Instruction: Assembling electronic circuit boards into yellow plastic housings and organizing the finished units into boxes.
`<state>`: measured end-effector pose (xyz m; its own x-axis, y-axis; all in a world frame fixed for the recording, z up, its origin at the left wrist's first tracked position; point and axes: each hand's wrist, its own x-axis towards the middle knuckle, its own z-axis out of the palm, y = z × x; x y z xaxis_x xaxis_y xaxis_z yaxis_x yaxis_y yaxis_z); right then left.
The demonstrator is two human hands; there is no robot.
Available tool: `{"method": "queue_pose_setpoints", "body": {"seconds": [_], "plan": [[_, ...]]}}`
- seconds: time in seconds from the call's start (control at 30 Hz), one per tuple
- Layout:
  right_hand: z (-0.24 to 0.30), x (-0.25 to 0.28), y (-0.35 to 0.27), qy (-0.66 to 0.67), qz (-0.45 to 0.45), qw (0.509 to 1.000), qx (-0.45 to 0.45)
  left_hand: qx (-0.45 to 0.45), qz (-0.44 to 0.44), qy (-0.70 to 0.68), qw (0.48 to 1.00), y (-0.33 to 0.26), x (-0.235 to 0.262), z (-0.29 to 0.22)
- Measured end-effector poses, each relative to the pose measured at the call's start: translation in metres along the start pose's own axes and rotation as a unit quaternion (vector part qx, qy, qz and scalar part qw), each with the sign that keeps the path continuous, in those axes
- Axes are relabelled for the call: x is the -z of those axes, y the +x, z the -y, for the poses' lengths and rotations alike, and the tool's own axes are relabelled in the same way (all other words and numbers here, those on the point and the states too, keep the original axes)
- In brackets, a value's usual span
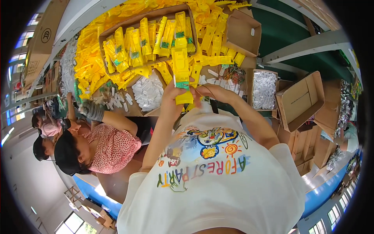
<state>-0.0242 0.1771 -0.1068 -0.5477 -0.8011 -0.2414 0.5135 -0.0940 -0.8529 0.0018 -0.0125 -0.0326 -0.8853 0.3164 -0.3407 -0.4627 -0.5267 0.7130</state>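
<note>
My left hand (172, 94) is closed around a yellow plastic housing (180, 62), held upright above the table's near edge. A small green circuit board (181, 84) sits in its lower part, by my left fingers. My right hand (210, 93) is beside the housing's right edge with its fingers pinched together. Thin dark wires (200, 86) run from the board past these fingers; whatever lies between the fingertips is too small to make out. Just beyond, a cardboard tray (150, 61) holds several similar yellow housings with green boards and wires.
Loose yellow housings (87, 70) are heaped around the tray. White plastic parts fill one bag (148, 93) and a box (265, 89). An empty carton (243, 33) lies at the back right, another tilted carton (300, 101) at right. A co-worker (105, 144) sits close on my left.
</note>
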Motion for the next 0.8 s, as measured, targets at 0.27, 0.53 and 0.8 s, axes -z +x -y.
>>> {"method": "queue_pose_setpoints", "body": {"seconds": [0.27,0.53,0.8], "plan": [[0.083,0.030,-0.059,-0.154,-0.053,0.986,-0.031,-0.117,-0.069,0.220,0.966,0.000,0.002,0.005],[0.120,0.005,-0.063,-0.327,0.077,0.941,0.051,-0.170,-0.117,0.303,0.930,-0.003,0.000,0.012],[0.135,-0.010,-0.059,-0.294,-0.114,0.932,0.179,-0.207,-0.202,0.414,0.863,-0.005,-0.002,0.028]]}}
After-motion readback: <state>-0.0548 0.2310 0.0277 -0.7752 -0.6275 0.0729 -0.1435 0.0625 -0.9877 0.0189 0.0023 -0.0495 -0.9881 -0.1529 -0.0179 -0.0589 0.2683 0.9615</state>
